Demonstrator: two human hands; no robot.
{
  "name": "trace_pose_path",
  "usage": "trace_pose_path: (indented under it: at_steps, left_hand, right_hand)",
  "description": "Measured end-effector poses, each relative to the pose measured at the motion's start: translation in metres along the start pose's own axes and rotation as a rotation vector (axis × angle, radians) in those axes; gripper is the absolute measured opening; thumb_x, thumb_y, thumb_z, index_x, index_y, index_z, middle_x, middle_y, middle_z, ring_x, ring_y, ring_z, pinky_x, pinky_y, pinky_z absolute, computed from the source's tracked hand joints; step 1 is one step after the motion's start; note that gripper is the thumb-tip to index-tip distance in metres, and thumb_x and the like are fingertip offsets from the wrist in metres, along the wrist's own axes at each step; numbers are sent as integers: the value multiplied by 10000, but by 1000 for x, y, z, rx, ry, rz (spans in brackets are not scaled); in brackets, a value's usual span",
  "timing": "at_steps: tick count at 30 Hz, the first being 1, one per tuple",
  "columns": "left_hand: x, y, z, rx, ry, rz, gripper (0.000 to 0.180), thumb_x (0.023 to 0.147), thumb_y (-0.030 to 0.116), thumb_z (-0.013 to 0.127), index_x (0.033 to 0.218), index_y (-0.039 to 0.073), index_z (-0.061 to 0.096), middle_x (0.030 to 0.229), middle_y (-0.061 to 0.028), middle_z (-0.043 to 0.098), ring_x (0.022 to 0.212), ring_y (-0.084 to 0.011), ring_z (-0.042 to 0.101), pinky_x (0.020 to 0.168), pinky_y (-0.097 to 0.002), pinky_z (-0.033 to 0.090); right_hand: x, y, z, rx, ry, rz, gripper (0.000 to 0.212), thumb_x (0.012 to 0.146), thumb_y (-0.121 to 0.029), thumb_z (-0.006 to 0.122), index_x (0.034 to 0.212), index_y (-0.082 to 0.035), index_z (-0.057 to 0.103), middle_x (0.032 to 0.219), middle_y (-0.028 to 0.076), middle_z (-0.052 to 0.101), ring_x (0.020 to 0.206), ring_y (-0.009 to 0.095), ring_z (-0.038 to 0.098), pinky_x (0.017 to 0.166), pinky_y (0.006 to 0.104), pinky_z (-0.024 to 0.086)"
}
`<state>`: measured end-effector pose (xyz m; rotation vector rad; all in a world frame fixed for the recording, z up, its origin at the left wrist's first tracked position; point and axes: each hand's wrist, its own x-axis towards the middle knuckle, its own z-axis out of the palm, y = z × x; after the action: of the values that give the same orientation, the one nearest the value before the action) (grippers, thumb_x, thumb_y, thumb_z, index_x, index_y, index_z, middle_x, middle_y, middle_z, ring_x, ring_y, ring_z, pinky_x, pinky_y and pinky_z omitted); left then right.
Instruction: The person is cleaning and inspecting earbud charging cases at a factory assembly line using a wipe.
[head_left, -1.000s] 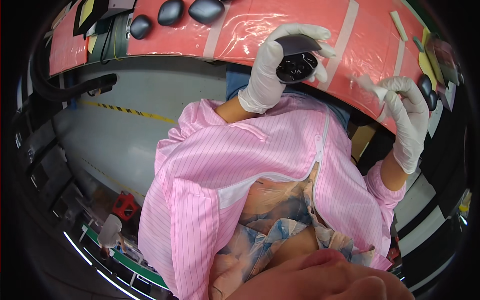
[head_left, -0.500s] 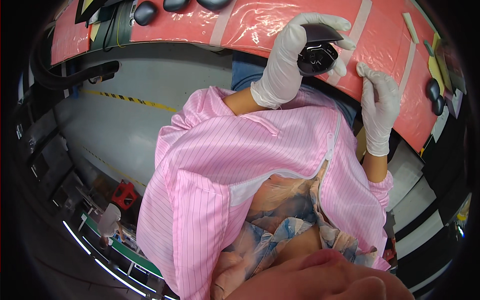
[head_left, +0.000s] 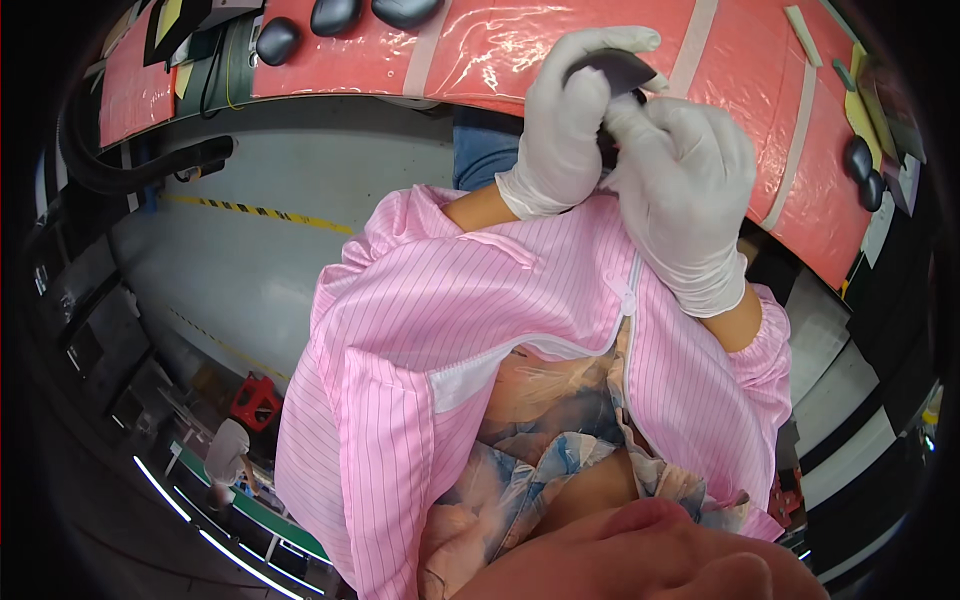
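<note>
Between the fingers and thumb of my gloved left hand (head_left: 563, 130) is a dark, rounded, palm-sized case (head_left: 618, 70), its lid raised. The left fingers curl over the top of the lid. My gloved right hand (head_left: 690, 170) is closed, its fingertips pressed together at the opening of the case. A pale blur shows at those fingertips; whatever they pinch, if anything, cannot be made out. The right hand hides most of the glossy inside and lower half of the case.
Red plastic-covered matting (head_left: 480, 60) with pale tape strips covers the table. Similar dark rounded cases (head_left: 277, 41) lie at the far left, and two small dark pieces (head_left: 857, 157) at the right. A black flexible hose (head_left: 200, 155) hangs left. A person (head_left: 228, 460) works beyond.
My right hand has moved left from beside the case to its opening, now covering the glossy inside. The left hand still holds the case, shifted slightly left.
</note>
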<state>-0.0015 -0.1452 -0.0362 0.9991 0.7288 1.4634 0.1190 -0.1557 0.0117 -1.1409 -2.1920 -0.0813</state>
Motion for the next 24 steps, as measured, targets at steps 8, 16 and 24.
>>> trace_pose_path:
  at_steps: [8,16,24]
  left_hand:
    - [4,20,3,-79,-73,14,840,844,692,517,1249,-42,467,1130,-167,617,905,-210,626,778,-322,521]
    - [11,17,-8,-117,-188,54,880,817,735,508,1218,-47,470,1084,-183,634,806,-197,671,663,-288,563]
    - [2,14,-3,-314,-137,-258,944,807,766,479,1299,-39,440,1179,-170,606,1031,-224,611,896,-330,487]
  right_hand:
    - [-15,27,-14,357,-19,228,328,720,25,659,1015,-113,706,804,23,584,731,212,562,643,330,453]
    - [-28,23,-26,233,-118,52,319,695,37,678,985,-91,717,802,7,597,724,198,570,630,329,459]
    - [-23,18,-27,606,60,430,315,736,140,651,1014,-3,682,948,102,680,784,160,611,635,270,477]
